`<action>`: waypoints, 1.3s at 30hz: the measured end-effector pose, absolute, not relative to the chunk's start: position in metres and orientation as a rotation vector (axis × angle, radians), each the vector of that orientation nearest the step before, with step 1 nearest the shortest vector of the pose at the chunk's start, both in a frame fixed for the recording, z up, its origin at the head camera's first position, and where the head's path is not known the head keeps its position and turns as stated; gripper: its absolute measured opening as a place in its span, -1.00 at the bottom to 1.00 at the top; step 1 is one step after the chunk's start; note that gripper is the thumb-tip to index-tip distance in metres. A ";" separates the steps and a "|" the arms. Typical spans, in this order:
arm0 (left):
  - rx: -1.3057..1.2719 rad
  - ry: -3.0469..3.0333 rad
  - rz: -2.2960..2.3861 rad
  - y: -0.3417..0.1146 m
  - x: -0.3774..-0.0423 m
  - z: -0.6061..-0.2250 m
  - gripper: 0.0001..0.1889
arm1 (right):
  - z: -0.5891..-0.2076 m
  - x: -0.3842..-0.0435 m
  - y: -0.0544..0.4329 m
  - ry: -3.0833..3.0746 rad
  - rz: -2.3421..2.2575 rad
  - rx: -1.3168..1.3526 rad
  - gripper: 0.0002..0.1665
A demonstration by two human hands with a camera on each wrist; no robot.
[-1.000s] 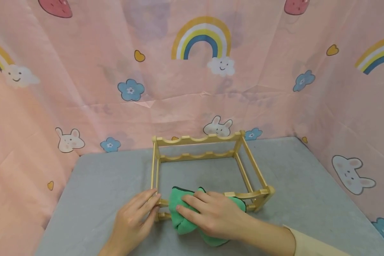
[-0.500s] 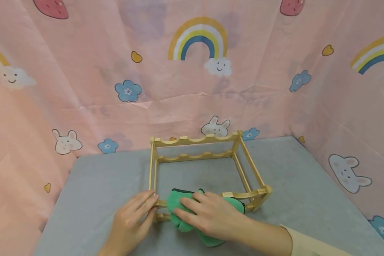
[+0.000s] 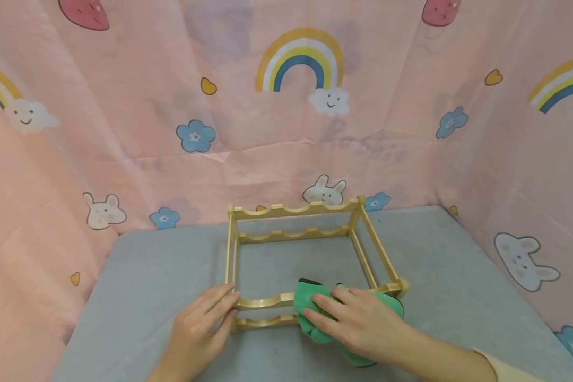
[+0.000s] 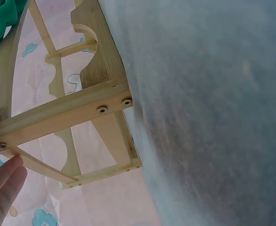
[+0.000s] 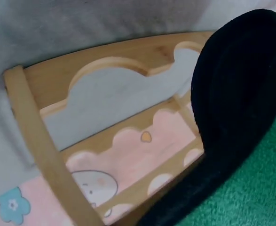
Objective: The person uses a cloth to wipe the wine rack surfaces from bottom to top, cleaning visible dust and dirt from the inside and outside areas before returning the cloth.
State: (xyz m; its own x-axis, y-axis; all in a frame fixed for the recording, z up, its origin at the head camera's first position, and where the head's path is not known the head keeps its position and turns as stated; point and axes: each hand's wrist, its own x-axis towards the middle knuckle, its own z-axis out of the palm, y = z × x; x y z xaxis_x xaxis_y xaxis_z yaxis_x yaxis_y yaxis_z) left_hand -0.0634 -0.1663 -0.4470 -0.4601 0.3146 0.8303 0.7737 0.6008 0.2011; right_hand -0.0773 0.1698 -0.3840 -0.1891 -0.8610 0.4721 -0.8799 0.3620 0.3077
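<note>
A pale wooden rack with scalloped rails stands on the grey cloth-covered table. My left hand holds its near left corner. In the left wrist view the fingertips lie on one side of the rack's end frame, the thumb tip partly visible on the other. My right hand grips a green cloth with black edging over the right part of the front rails, hiding that stretch. The cloth fills the right side of the right wrist view and covers the fingers there.
Grey fabric covers the table around the rack. Close behind the rack hangs a pink curtain printed with rainbows, rabbits and flowers, and it also runs along both sides.
My right hand has slid the green cloth rightward along the front rails, exposing their left part. My left hand stays on the corner, and the rack keeps its place.
</note>
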 end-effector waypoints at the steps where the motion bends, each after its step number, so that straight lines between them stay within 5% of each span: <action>1: -0.860 -2.034 -0.740 -0.166 -0.063 -0.447 -0.65 | -0.384 -0.077 0.173 -2.060 0.047 1.496 -0.39; 25: -0.849 -2.100 -0.699 -0.163 -0.062 -0.450 -0.58 | -0.382 -0.079 0.252 -2.145 0.127 1.355 -0.42; 39: -0.838 -2.033 -0.742 -0.159 -0.063 -0.452 -0.62 | -0.345 -0.091 0.265 -2.144 0.099 1.346 -0.43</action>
State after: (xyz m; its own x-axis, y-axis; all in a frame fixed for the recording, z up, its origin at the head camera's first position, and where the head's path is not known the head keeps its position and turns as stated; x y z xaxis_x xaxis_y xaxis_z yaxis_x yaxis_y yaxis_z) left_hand -0.0628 -0.1585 -0.4523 -0.4627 0.2978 0.8350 0.7658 0.6088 0.2071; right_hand -0.0909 0.2645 -0.3447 -0.3066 -0.7960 0.5218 -0.8409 0.4834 0.2433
